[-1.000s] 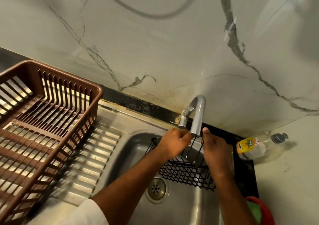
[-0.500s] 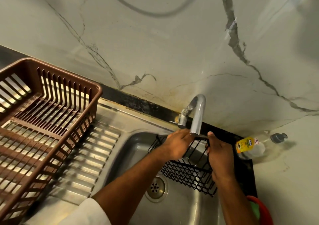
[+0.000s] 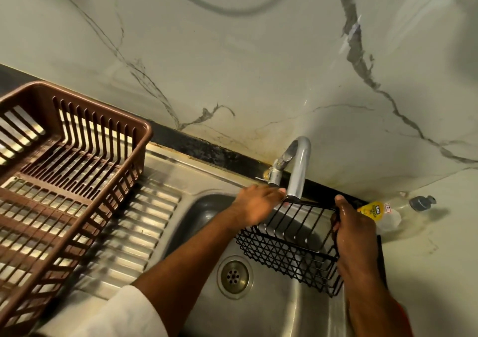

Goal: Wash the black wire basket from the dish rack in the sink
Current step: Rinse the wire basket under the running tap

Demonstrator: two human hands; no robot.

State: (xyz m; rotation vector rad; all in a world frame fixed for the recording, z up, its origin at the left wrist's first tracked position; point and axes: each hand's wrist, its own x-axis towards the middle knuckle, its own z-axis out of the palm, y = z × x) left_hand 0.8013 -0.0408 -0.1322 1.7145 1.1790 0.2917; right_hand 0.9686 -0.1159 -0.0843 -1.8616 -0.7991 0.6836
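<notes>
Hanging over the sink [image 3: 305, 318] bowl, the black wire basket [image 3: 289, 246] sits tilted beneath the tap spout [image 3: 297, 171], its long axis running from upper left, near the spout's mouth, down to lower right toward the sink's right wall. Both hands bracket it along that axis: the left hand [image 3: 258, 202] reaches in from the left, its fingers at the basket's upper rim just under the spout, though whether they curl round the wire or only press on it cannot be told; the right hand [image 3: 354, 230] grips the basket's right end, fingers wrapped round the rim wire and wet-looking. No water stream is plainly visible. The tap lever [image 3: 263, 178] lies just behind the left hand, so that hand is the nearer one for turning water on, in my judgement. Room to turn the basket is open below and to the left, over the drain [image 3: 234, 277]; to the right it is tight, against the sink wall and the black edge where a dish soap bottle [image 3: 382, 212] lies on its side. A brown dish rack [image 3: 64, 171] stands well apart on the drainboard at left.
</notes>
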